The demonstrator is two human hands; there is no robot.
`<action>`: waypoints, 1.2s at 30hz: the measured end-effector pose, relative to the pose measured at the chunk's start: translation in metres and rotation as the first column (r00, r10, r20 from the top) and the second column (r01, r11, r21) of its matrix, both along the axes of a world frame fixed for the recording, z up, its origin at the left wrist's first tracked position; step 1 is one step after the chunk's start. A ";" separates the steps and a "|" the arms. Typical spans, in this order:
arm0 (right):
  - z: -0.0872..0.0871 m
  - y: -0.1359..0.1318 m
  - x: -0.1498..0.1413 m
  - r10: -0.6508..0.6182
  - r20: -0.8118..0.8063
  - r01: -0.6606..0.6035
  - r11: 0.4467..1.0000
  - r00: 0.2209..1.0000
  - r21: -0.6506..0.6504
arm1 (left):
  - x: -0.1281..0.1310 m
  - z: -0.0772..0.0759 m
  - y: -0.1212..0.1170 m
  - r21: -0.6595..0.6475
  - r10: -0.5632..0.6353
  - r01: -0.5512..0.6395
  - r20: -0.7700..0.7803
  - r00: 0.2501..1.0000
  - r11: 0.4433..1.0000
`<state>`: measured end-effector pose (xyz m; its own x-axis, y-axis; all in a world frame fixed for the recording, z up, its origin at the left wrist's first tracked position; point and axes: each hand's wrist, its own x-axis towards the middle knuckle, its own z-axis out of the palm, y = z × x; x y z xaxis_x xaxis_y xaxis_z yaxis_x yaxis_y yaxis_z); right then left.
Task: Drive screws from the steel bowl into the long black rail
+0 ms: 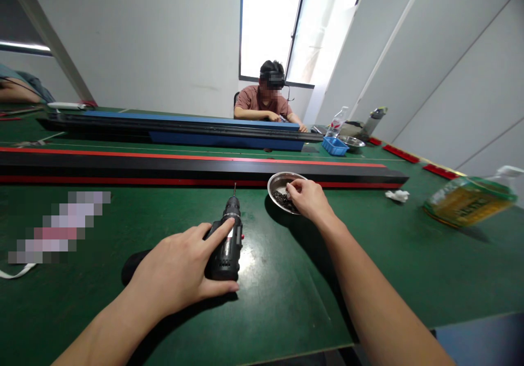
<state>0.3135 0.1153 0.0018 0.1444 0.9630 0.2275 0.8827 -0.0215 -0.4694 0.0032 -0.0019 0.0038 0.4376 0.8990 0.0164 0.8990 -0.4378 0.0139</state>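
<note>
My left hand (174, 259) is wrapped over a black cordless drill (230, 240), which lies on its side on the green tabletop. The thumb and index finger press along the drill's body, and its bit points away from me. Over to the right, my right hand (309, 198) reaches into a round metal bowl (273, 176) with its fingers pinched together. Small dark pieces that look like screws (283, 199) lie in the bowl. Whatever is between those fingertips is too small to make out.
A long black bar with red edges (196, 168) crosses the table (262, 322) behind the bowl. Farther back are a blue-and-black bar (204, 137), a blue basket (334, 147) and a seated person (262, 101). A large yellow-labelled jug (469, 202) and crumpled tissue (397, 196) are at right.
</note>
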 end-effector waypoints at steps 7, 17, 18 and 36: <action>0.000 -0.003 -0.001 -0.014 0.141 0.015 1.000 0.990 -0.007 | 0.000 -0.001 0.000 0.002 0.000 0.000 0.007 1.000 1.000; 0.006 -0.011 -0.014 0.047 0.064 -0.061 0.968 0.997 0.242 | 0.002 -0.001 0.001 -0.011 0.008 -0.008 0.004 1.000 1.000; 0.008 -0.015 -0.022 0.090 0.058 -0.103 0.953 0.994 0.285 | 0.002 0.000 0.000 -0.017 0.008 -0.008 0.004 1.000 1.000; -0.050 0.054 -0.133 0.156 -0.414 -0.105 0.984 0.897 0.143 | 0.001 0.003 -0.003 -0.049 -0.019 0.021 0.035 0.999 0.999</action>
<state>0.1809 0.1691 -0.0479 0.1261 0.9510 0.2823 0.5917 0.1563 -0.7908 0.0043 -0.0049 0.0066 0.4557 0.8901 -0.0125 0.8885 -0.4539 0.0667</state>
